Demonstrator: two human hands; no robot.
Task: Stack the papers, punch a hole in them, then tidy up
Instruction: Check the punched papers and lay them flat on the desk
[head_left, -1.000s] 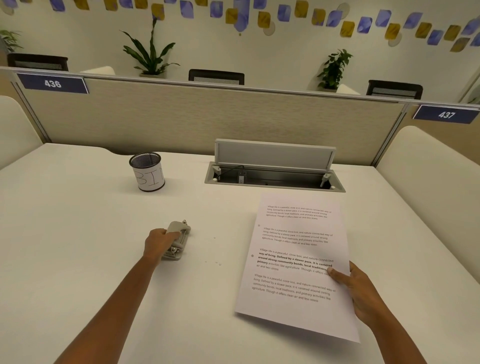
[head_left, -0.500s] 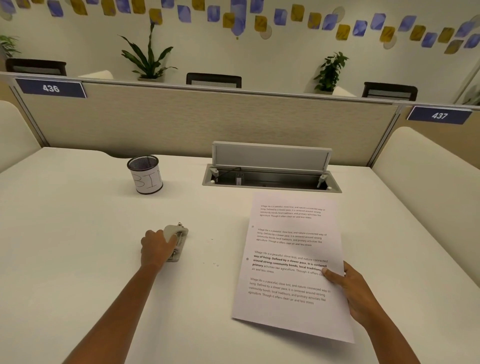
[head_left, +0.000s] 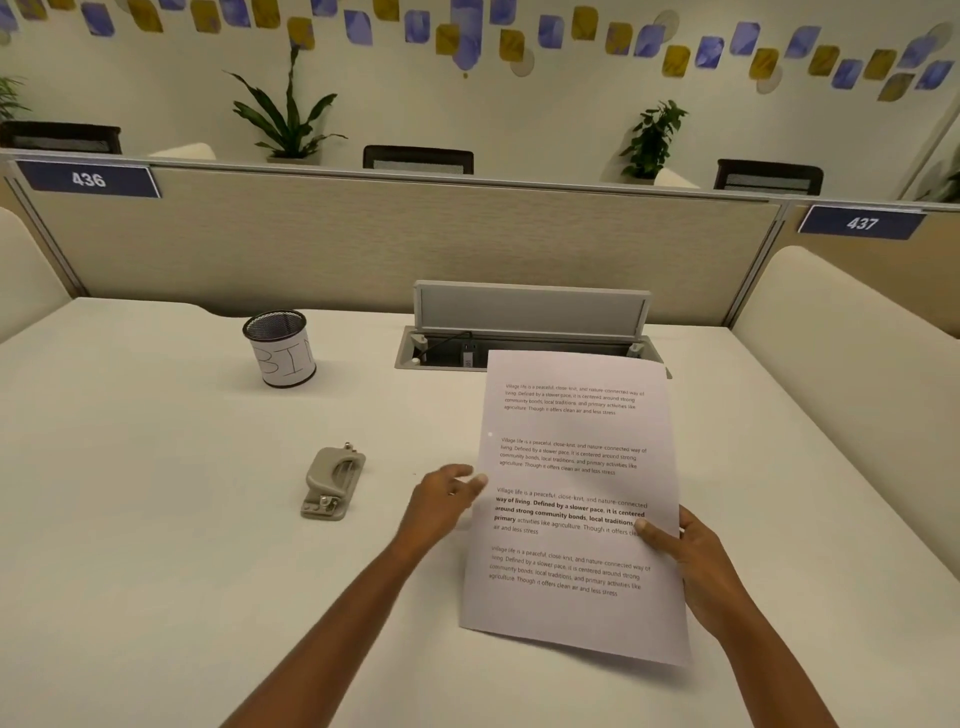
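Note:
A stack of white printed papers (head_left: 574, 483) is lifted and tilted above the white desk, with a small punched hole near its left edge. My right hand (head_left: 685, 561) grips the stack's right edge, thumb on top. My left hand (head_left: 441, 506) hovers open at the stack's left edge, fingers spread and blurred. A grey hole punch (head_left: 332, 483) lies alone on the desk, left of my left hand.
A mesh cup labelled "BIN" (head_left: 280, 348) stands at the back left. An open cable tray (head_left: 441, 353) with a raised lid sits at the back centre, partly behind the papers. A beige partition (head_left: 363, 239) closes off the desk's (head_left: 130, 519) far side.
My left hand let go of the hole punch and moved right to the papers' left edge. My right hand raised the papers more upright.

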